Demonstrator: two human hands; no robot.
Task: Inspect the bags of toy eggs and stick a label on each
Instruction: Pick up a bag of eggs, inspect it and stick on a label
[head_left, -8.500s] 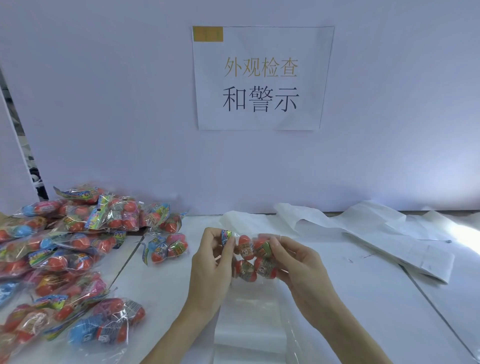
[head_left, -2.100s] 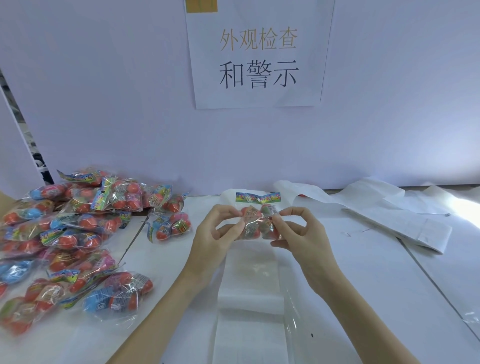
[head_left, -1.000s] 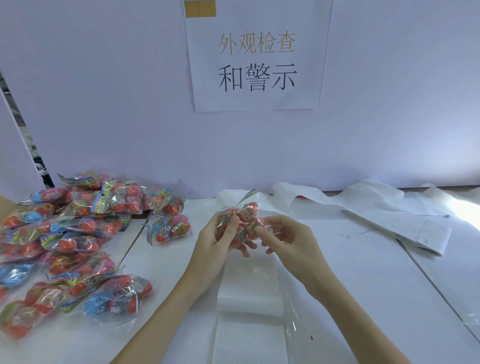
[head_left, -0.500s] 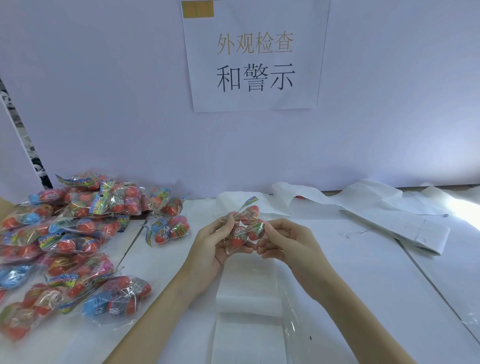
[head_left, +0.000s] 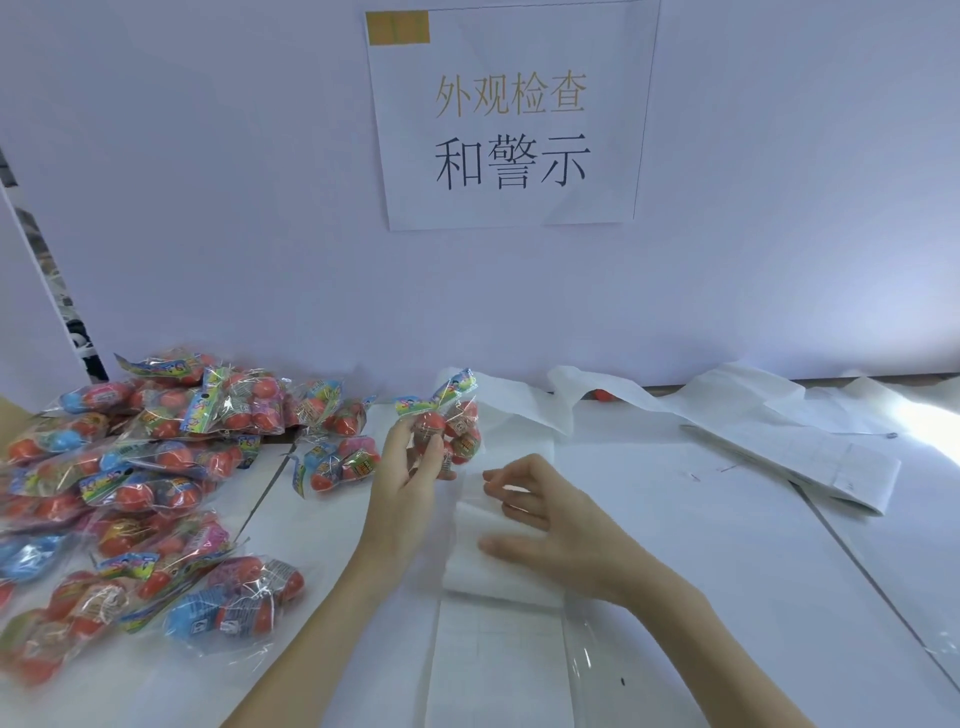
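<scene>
Bag of toy eggs (head_left: 451, 428) — gripped by left hand (head_left: 405, 478) alone.

White bench against a pale lilac wall

The bench (head_left: 727, 519) runs under a plain wall (head_left: 208, 208) bearing a taped paper sign (head_left: 511, 119) with Chinese characters. Seams cross the bench top. Bright light (head_left: 930, 421) glares at the far right; a dark gap (head_left: 47, 291) shows at the far left.

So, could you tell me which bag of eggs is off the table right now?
The bag held up in the left hand, in front of the wall. All the other bags lie heaped on the table at the left.
</scene>
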